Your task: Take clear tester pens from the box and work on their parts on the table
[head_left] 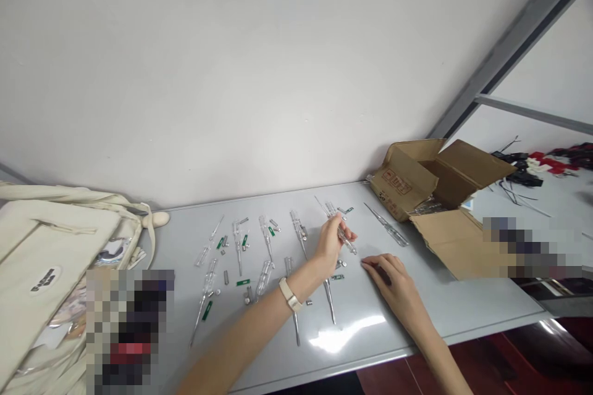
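Observation:
My left hand (330, 241), with a pale band on the wrist, is closed around the clear handle of a tester screwdriver (348, 243). The handle's end sticks out toward the lower right. My right hand (393, 278) rests low over the table to the right, its fingertips pressed together; anything between them is too small to make out. Around the left hand lie more clear tester screwdrivers (329, 299), with a small green circuit board (338, 277) and little metal parts (341, 263) beside them. Another tester screwdriver (386, 226) lies beyond my right hand.
An opened cardboard box (403, 188) with clear parts inside stands at the back right, one flap over the grey table (361, 345). Several screwdrivers and green boards (207, 310) spread leftward. A cream bag (69, 234) sits at the left; dark and red items (532, 166) lie far right.

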### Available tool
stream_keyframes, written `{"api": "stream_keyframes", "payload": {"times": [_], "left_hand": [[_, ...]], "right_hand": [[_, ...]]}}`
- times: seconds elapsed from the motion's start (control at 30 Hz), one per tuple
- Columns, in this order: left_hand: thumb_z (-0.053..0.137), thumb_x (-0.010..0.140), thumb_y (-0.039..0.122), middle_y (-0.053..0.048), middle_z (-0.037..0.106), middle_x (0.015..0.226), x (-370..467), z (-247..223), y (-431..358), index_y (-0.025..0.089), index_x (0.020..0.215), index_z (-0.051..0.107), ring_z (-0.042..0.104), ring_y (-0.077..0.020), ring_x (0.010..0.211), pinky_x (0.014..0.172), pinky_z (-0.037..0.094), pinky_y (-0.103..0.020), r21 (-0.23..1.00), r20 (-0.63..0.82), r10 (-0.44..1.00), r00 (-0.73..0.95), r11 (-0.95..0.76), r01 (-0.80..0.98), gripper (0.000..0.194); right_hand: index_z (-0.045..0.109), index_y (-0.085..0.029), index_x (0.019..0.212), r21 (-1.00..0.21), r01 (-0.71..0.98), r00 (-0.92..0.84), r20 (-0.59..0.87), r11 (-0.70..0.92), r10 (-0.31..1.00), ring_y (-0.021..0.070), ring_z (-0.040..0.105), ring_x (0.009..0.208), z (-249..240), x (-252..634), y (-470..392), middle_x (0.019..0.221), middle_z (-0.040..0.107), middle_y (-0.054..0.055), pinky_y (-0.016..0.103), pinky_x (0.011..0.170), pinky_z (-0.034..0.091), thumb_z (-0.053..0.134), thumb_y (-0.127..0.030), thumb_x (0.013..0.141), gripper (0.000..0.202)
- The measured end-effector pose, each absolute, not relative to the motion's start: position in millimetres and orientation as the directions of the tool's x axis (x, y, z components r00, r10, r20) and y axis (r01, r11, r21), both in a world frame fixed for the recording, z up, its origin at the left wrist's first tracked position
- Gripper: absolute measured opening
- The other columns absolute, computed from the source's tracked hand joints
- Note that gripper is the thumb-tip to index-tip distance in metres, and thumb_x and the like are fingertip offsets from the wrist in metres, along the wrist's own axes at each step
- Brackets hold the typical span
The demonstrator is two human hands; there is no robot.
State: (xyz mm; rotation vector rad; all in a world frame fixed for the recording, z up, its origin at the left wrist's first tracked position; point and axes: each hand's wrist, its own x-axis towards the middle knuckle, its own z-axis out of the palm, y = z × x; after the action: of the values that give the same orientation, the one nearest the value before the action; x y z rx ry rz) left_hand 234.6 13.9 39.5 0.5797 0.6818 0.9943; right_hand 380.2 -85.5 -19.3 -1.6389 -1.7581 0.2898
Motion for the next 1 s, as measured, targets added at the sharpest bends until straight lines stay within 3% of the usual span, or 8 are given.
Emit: {"api": "stream_keyframes", "payload": {"times": [0.13, 0.27, 0.4, 0.53, 0.73, 1.0], "left_hand": [[0.066, 0.07, 0.07, -0.003, 0.062, 0.066, 249.4, 32.1, 2.8, 0.018, 0.072, 0.053, 0.06, -0.0166, 0.069, 0.077, 0.043, -0.033, 0.822, -0.148, 0.864, 0.481, 0.378, -0.426, 0.053], [0.07, 0.07, 0.065, -0.003, 0.061, 0.067, 262.6, 24.7, -6.5, 0.019, 0.072, 0.052, 0.062, -0.0175, 0.073, 0.085, 0.043, -0.036, 0.763, -0.095, 0.86, 0.502, 0.386, -0.518, 0.049], [0.075, 0.072, 0.056, -0.002, 0.059, 0.067, 267.9, 22.0, -11.0, 0.019, 0.071, 0.051, 0.061, -0.016, 0.074, 0.089, 0.043, -0.037, 0.631, -0.156, 0.883, 0.443, 0.434, -0.644, 0.044], [0.08, 0.066, 0.056, 0.0, 0.056, 0.063, 265.2, 23.0, -11.7, 0.019, 0.07, 0.05, 0.063, -0.0171, 0.075, 0.092, 0.043, -0.037, 0.561, -0.219, 0.879, 0.424, 0.469, -0.682, 0.048], [0.084, 0.055, 0.06, 0.001, 0.056, 0.06, 259.5, 22.6, -11.2, 0.019, 0.068, 0.048, 0.066, -0.0193, 0.079, 0.091, 0.042, -0.035, 0.55, -0.28, 0.876, 0.393, 0.482, -0.682, 0.056], [0.08, 0.064, 0.056, -0.001, 0.057, 0.059, 254.8, 24.3, -8.2, 0.019, 0.07, 0.05, 0.069, -0.0227, 0.082, 0.095, 0.041, -0.038, 0.575, -0.302, 0.878, 0.372, 0.479, -0.664, 0.049]], "right_hand": [[0.062, -0.024, 0.097, -0.584, 0.804, 0.128, 0.35, 0.109, 0.928, 0.0234, 0.057, 0.088, -22.0, 395.8, -94.6, 0.091, 0.061, 0.007, 0.038, 0.081, 0.046, 0.046, -0.042, 0.096, 0.025], [0.062, -0.024, 0.106, -0.56, 0.825, 0.18, 0.395, 0.081, 0.901, 0.0232, 0.057, 0.091, -20.1, 395.7, -98.5, 0.098, 0.059, 0.007, 0.04, 0.085, 0.045, 0.049, -0.044, 0.094, 0.026], [0.062, -0.025, 0.102, -0.579, 0.804, 0.142, 0.406, 0.134, 0.903, 0.0225, 0.057, 0.092, -14.4, 386.1, -98.7, 0.102, 0.06, 0.007, 0.038, 0.084, 0.046, 0.054, -0.045, 0.093, 0.024], [0.062, -0.025, 0.098, -0.605, 0.778, 0.142, 0.43, 0.167, 0.892, 0.0218, 0.058, 0.087, -11.2, 380.0, -96.3, 0.093, 0.062, 0.006, 0.036, 0.078, 0.047, 0.054, -0.043, 0.093, 0.021], [0.061, -0.024, 0.087, -0.626, 0.75, 0.118, 0.443, 0.213, 0.889, 0.0221, 0.058, 0.083, -7.5, 375.4, -95.2, 0.084, 0.063, 0.005, 0.036, 0.075, 0.046, 0.053, -0.04, 0.094, 0.019], [0.062, -0.024, 0.089, -0.639, 0.751, 0.14, 0.4, 0.166, 0.906, 0.0217, 0.061, 0.082, -6.1, 376.7, -98.1, 0.087, 0.064, 0.006, 0.035, 0.074, 0.048, 0.051, -0.043, 0.095, 0.023]]}}
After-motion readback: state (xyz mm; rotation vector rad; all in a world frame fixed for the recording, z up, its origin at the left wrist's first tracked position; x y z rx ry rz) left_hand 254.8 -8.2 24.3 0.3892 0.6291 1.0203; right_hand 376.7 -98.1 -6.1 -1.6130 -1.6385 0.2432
